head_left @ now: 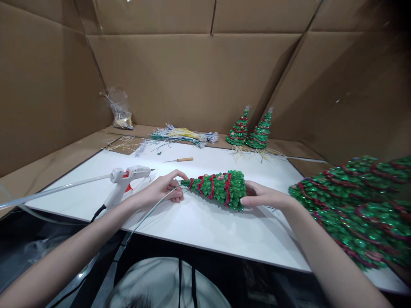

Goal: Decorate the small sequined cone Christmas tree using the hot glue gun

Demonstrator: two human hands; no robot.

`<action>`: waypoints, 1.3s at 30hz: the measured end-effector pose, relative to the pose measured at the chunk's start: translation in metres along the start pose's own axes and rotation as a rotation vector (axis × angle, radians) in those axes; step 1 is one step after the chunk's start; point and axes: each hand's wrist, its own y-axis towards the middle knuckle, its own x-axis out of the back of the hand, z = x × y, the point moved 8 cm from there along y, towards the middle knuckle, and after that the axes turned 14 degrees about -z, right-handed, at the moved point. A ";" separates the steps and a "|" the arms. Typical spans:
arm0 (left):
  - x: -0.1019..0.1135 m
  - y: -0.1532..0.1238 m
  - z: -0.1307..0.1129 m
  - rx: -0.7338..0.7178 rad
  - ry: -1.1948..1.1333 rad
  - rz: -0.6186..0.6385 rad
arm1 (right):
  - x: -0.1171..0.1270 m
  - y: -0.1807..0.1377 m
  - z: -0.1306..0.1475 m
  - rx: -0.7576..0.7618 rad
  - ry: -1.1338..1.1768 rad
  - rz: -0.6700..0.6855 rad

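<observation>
A small green sequin Christmas tree (218,188) with red garland bands lies on its side on the white board (208,222), tip pointing left. My left hand (163,188) is closed in a pinch at the tree's tip and holds a thin green wire (150,210) that trails toward me. My right hand (261,196) grips the tree's wide base, fingers curled round it.
A white glue gun (126,179) rests left of my left hand, its cord running off the board's edge. A wooden-handled awl (181,160) lies behind. Bundled wires (183,135), two upright finished trees (250,130) and a plastic bag (120,109) stand at the back. More trees (359,205) pile at right. Cardboard walls surround.
</observation>
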 end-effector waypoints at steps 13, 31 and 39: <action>0.012 -0.011 0.014 0.258 0.033 -0.090 | 0.001 0.000 -0.003 -0.003 0.016 -0.003; 0.005 0.013 -0.021 -0.096 0.606 -0.205 | 0.000 -0.001 0.001 -0.003 0.017 0.002; 0.014 0.003 -0.011 -0.056 0.540 -0.163 | 0.001 0.000 -0.003 0.002 0.017 -0.004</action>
